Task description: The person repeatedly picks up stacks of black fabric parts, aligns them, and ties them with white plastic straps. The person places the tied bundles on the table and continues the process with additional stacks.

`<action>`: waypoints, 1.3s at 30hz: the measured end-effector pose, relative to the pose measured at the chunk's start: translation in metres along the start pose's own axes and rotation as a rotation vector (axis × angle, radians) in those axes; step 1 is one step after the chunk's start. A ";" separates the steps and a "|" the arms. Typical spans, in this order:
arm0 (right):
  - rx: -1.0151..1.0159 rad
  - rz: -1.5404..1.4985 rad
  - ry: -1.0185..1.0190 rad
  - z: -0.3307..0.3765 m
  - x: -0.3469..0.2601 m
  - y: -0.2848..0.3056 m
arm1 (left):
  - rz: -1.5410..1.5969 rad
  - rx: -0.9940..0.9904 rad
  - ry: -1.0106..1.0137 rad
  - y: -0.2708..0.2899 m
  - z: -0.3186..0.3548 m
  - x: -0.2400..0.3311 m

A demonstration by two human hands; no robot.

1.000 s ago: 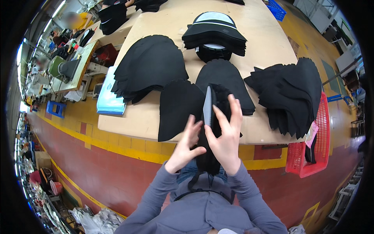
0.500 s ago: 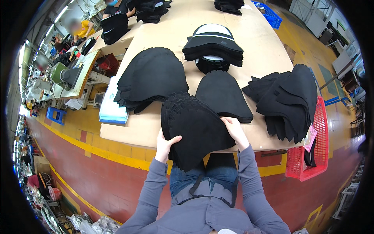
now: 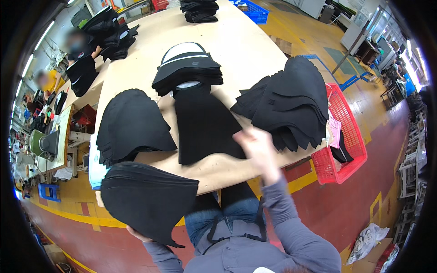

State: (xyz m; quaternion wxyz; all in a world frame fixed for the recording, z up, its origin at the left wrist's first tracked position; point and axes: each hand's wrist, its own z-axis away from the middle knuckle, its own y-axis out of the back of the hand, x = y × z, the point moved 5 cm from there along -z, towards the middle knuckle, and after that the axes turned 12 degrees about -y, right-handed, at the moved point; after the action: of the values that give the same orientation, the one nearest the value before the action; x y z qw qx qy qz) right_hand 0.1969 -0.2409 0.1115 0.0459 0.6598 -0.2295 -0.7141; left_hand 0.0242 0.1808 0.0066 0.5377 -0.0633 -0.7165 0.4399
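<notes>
My left hand, partly hidden underneath, grips a fanned stack of black fabric panels in front of the table edge. My right hand is smeared by motion at the lower right corner of another black fabric panel. That panel lies over the middle of the table near its front edge, its right side blurred. Whether my right fingers pinch it cannot be made out. To its left rests a pile of rounded black panels; to its right, a taller fanned pile.
Behind the middle panel stands a stack of black pieces with a white-topped one. A red plastic basket adjoins the table's right side. A blue crate and another black stack are at the far end. Co-workers sit at far left.
The stack went left and down with my left hand, turning over to a smoother face. My right hand came away from it to the middle panel. The view shifted to the right.
</notes>
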 end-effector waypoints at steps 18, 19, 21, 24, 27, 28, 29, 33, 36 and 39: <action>-0.068 -0.237 -0.105 0.125 -0.006 -0.058 | -1.086 -0.723 -0.413 -0.195 0.106 -0.090; -0.018 -0.317 -0.168 0.121 0.007 -0.052 | -0.968 -0.866 -0.208 -0.195 0.108 -0.102; 0.004 -0.384 -0.216 0.109 0.032 -0.029 | -0.800 -1.049 -0.146 -0.210 0.113 -0.105; -0.089 -0.332 -0.047 0.093 0.053 0.003 | -0.789 -1.028 -0.192 -0.193 0.083 -0.107; -0.265 -0.055 0.254 0.087 0.030 0.025 | -0.847 -0.872 -0.403 -0.196 0.017 -0.090; -0.367 -0.129 0.372 0.082 0.014 0.026 | -0.802 -0.954 -0.408 -0.207 -0.006 -0.087; -0.473 -0.212 0.496 0.075 -0.004 0.025 | -0.815 -1.093 -0.388 -0.213 -0.016 -0.085; -0.362 0.039 0.471 0.046 -0.018 0.042 | -0.878 -1.282 -0.182 -0.208 -0.025 -0.097; -0.430 0.004 0.150 0.014 0.039 0.025 | -0.806 -1.114 -0.044 -0.207 -0.019 -0.129; -0.229 -0.116 0.147 0.019 0.093 0.011 | -0.903 -0.915 -0.310 -0.212 0.008 -0.146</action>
State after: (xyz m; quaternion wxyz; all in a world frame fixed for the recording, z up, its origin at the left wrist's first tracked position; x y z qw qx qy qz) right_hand 0.1642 -0.2799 0.0306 0.0962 0.7129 -0.1043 -0.6867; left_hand 0.1588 -0.0344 0.0500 0.4789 0.0852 -0.8563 -0.1738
